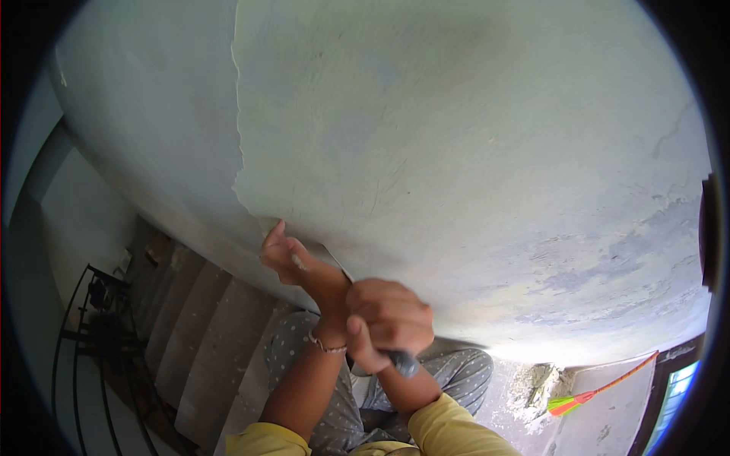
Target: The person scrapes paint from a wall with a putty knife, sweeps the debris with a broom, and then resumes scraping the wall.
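My right hand (389, 323) is wrapped round the dark handle of a scraper (404, 364). Its thin metal blade (337, 261) runs up and left from the fist to the wall, beside my left wrist. Higher and further left, my left hand (293, 254) lies against the wall with one finger stretched upward and the others partly bent. That fingertip meets the lower corner of a paler coating (365, 144), whose ragged left edge runs up the wall. A whitish smear marks the back of this hand. Whether the fingers touch a loose flap is hard to see.
Concrete steps (199, 327) with white flecks go down at the left, beside a black metal railing (80, 346). A red and yellow-green broom (574, 401) leans at the lower right, near flaky debris (536, 386) and a window (673, 403). My bent knees are close under my arms.
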A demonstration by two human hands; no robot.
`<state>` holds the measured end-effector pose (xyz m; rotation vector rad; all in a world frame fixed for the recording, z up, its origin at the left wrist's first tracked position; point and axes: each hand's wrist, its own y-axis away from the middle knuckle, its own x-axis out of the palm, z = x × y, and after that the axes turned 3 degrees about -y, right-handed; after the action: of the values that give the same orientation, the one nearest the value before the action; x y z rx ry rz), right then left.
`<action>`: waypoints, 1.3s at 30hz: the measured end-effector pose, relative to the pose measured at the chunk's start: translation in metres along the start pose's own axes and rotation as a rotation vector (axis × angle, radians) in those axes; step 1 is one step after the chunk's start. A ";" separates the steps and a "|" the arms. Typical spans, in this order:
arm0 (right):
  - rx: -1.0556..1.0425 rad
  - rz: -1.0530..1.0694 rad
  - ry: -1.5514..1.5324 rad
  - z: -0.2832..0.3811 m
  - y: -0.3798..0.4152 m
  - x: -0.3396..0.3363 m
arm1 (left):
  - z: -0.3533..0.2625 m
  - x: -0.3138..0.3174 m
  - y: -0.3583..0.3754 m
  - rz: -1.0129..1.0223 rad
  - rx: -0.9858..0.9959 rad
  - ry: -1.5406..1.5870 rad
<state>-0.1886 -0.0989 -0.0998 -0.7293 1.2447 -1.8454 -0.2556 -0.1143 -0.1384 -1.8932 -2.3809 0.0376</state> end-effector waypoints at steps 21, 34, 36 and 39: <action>-0.110 -0.031 -0.020 0.005 0.008 -0.004 | -0.003 -0.003 0.010 0.022 0.049 -0.061; -0.040 -0.134 -0.014 0.002 0.009 -0.002 | -0.001 -0.001 0.009 0.002 0.100 -0.143; -0.042 -0.083 0.033 0.006 0.005 0.002 | -0.005 -0.005 0.007 0.031 0.078 -0.119; -0.037 -0.014 0.097 0.022 0.006 0.005 | -0.003 -0.007 0.011 0.080 0.047 -0.057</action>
<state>-0.1722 -0.1148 -0.0978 -0.6760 1.3419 -1.8930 -0.2434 -0.1183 -0.1370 -1.9908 -2.3167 0.1550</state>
